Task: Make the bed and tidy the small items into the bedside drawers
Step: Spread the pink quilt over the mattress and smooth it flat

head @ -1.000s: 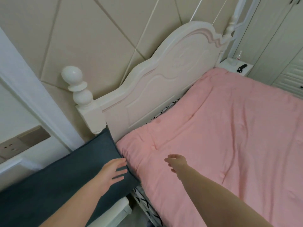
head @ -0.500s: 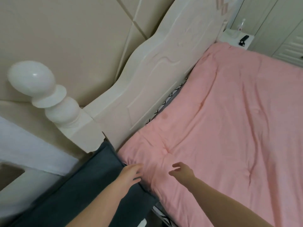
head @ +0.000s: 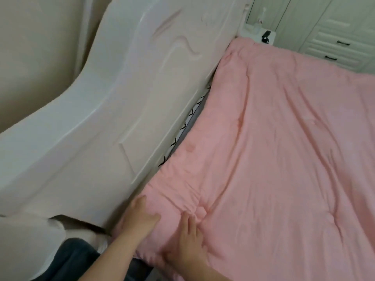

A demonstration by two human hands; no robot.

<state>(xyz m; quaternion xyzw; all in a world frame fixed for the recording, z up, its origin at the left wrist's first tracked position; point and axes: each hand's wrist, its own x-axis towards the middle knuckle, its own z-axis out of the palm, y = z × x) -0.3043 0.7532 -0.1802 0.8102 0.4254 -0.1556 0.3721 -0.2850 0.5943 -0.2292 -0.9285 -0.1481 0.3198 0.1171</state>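
A pink quilted duvet [head: 284, 159] covers the bed beside the white carved headboard [head: 125, 110]; left hand [head: 140, 216] and right hand [head: 188, 240] press flat on its corner, each grip wide, holding nothing; the far bedside table [head: 253, 31] is blurred.

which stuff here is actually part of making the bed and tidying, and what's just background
In the job: pink quilt; left hand and right hand pressing its near corner; small dark item on the far bedside table.

Just there: headboard; dark blue cushion; wardrobe drawers.

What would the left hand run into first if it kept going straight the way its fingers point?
Probably the headboard. The left hand lies on the near corner of the quilt, fingers aimed up along its edge toward the gap where quilt meets headboard. Depth there is unclear.
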